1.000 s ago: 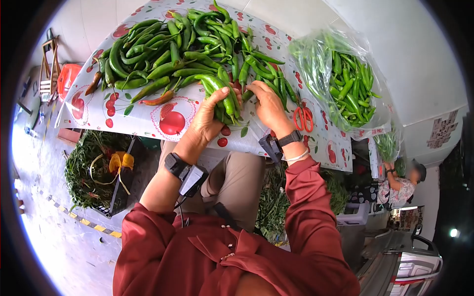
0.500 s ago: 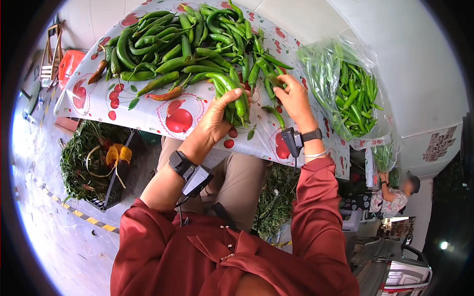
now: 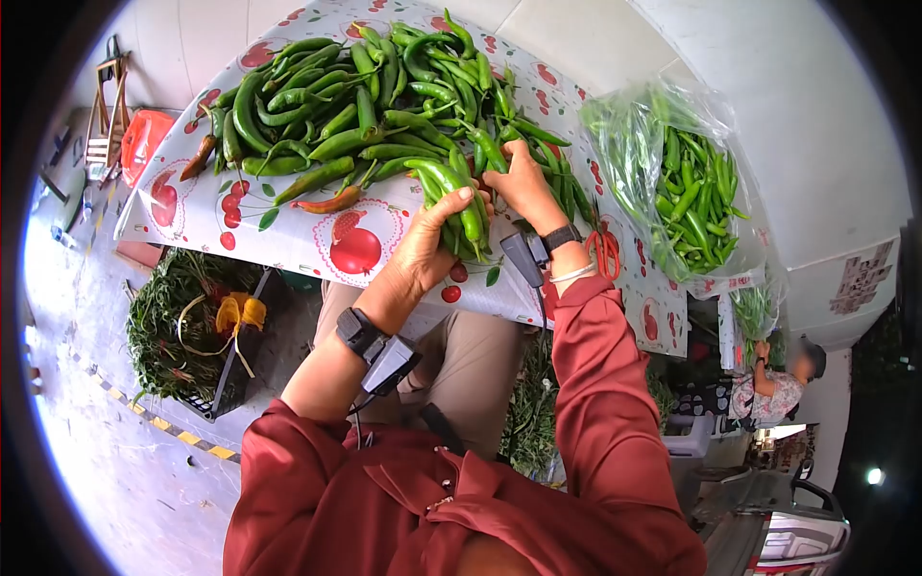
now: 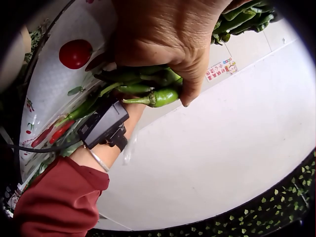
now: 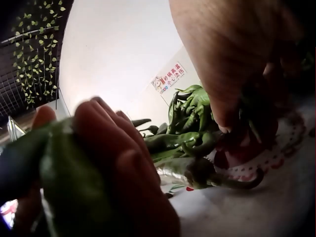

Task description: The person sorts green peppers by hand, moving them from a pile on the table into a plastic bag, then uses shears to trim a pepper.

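My left hand (image 3: 418, 254) grips a bunch of green peppers (image 3: 469, 216) over the table's near edge, thumb across them; in the left wrist view its stem ends (image 4: 160, 97) show below my left hand (image 4: 163, 39). Just right of that bunch, my right hand (image 3: 528, 187) has its fingers bent around the end of a green pepper (image 3: 490, 151); its fingertips are partly hidden. The right wrist view shows my right hand (image 5: 232, 54) beside the pile and the left fingers (image 5: 133, 173) blurred in front. A large pile of peppers (image 3: 336, 106) lies behind both hands.
Red scissors (image 3: 604, 252) lie right of my right wrist on the patterned tablecloth (image 3: 288, 226). A clear bag of peppers (image 3: 696, 202) stands at the right. Below the table are a crate of greens (image 3: 178, 331) and more greens; another person (image 3: 768, 389) is at the far right.
My right hand first moved right to the pile's edge, then came back left beside the bunch. The left hand keeps its grip on the peppers, nearly in place.
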Motion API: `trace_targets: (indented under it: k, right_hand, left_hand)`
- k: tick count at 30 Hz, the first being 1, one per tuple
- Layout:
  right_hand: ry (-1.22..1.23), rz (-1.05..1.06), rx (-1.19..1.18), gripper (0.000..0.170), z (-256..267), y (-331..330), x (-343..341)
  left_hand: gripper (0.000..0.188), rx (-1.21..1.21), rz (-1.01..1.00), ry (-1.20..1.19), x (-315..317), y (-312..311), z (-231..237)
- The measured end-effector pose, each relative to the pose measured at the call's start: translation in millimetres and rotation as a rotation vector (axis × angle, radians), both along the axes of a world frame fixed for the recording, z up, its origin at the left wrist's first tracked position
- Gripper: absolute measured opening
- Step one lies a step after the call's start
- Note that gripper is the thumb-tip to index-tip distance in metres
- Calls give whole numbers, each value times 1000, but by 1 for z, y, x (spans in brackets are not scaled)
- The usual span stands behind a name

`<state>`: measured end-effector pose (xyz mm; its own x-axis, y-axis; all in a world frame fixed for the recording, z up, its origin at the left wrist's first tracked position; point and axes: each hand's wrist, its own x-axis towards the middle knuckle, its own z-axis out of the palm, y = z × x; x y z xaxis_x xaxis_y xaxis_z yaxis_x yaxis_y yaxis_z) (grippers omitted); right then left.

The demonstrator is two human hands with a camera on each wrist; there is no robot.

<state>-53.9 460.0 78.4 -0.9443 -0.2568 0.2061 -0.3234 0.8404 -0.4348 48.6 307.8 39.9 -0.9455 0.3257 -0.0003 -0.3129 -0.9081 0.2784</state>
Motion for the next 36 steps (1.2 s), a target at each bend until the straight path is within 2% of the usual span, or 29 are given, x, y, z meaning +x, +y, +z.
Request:
trace_targets:
  k: [2, 3, 5, 6, 8, 10, 13, 16, 18, 20, 22, 24, 26, 28, 30, 32, 36]
  right_hand:
    - [-102, 11, -168, 52, -4, 10, 1]
    - [-101, 8, -168, 52, -4, 14, 5]
    - [-355, -3, -595, 45, -5, 22, 16]
    - [-356, -5, -593, 45, 4, 24, 27]
    - [-682, 36, -919, 36, 34, 24, 53]
    - [-715, 19, -955, 32, 40, 31, 62]
    - [-827, 134, -1101, 32, 42, 41, 67]
    - [-789, 152, -1130, 35, 46, 36, 75]
    - [-755, 166, -1058, 37, 46, 32, 80]
    - [-614, 216, -769, 38, 43, 23, 87]
    - [-627, 236, -783, 40, 38, 15, 88]
    - [-482, 299, -798, 41, 34, 7, 88]
    - [-557, 247, -722, 41, 38, 8, 91]
    - [-422, 361, -782, 40, 37, -6, 95]
    - [-569, 403, -882, 47, 30, -10, 95]
    - [-428, 395, -782, 59, 25, -16, 100]
    - [-173, 340, -691, 72, 19, -26, 109]
  left_hand:
    - [39, -23, -9, -28, 1, -1, 1]
    - [39, -22, -12, -27, 1, -1, 2]
    - [39, -27, 3, -28, 1, 0, 2]
    - [39, -25, 2, -29, 1, 0, 1]
    - [38, -5, -2, -18, -1, 2, -2]
    - [38, -7, 5, -25, -2, 2, 0]
    - [38, -7, -1, -33, -1, 3, 1]
    - [38, -10, -24, -17, -1, 1, 1]
    - [39, -18, -36, 2, -2, 0, 0]
    - [40, -33, -50, -23, -1, 0, -2]
    - [41, -22, -25, -55, 0, 1, 2]
    - [42, -20, 0, -40, 0, 2, 0]
    - [42, -14, 11, -18, 0, 4, -1]
    - [42, -47, 23, 31, 2, 5, 1]
    - [42, -68, 16, 45, 1, 5, 1]
    - [45, -51, -41, 38, -1, 3, -8]
    - [55, -92, 1, 48, 2, 1, -8]
